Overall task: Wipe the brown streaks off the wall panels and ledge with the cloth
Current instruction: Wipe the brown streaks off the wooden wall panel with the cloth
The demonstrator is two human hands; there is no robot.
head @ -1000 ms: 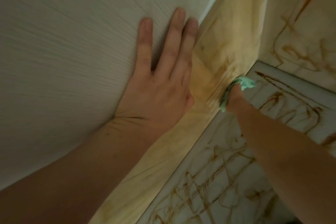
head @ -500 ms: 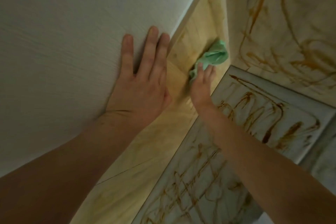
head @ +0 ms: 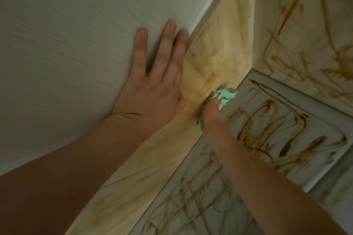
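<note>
1. Nearest, two bare forearms reach in from below. The left one crosses the pale wall and the right one crosses a marbled panel.
2. The ledge (head: 215,59), a yellowish wood-grain strip, runs diagonally from the lower left toward the top. Faint brown smears cloud it, and a thin dark line cuts across its near end.
3. Left of the ledge is a white wall panel (head: 76,43) with fine ribbed texture.
4. Right of the ledge lies a framed marbled panel (head: 315,160) scrawled with brown streaks (head: 267,112) in loops and lines.
5. The left hand (head: 152,89) lies flat on the white wall panel just beside the ledge's left edge. Its fingers are straight and slightly spread, with the palm pressed to the wall.
6. The right hand (head: 211,112) is on the ledge at its right edge and grips a bunched green cloth (head: 226,94). The cloth is pressed against the wood where it meets the framed panel. Blur hides how the fingers lie.
7. Beyond the ledge's far end, a second marbled panel (head: 305,34) rises to the upper right, also marked with brown streaks.
</note>
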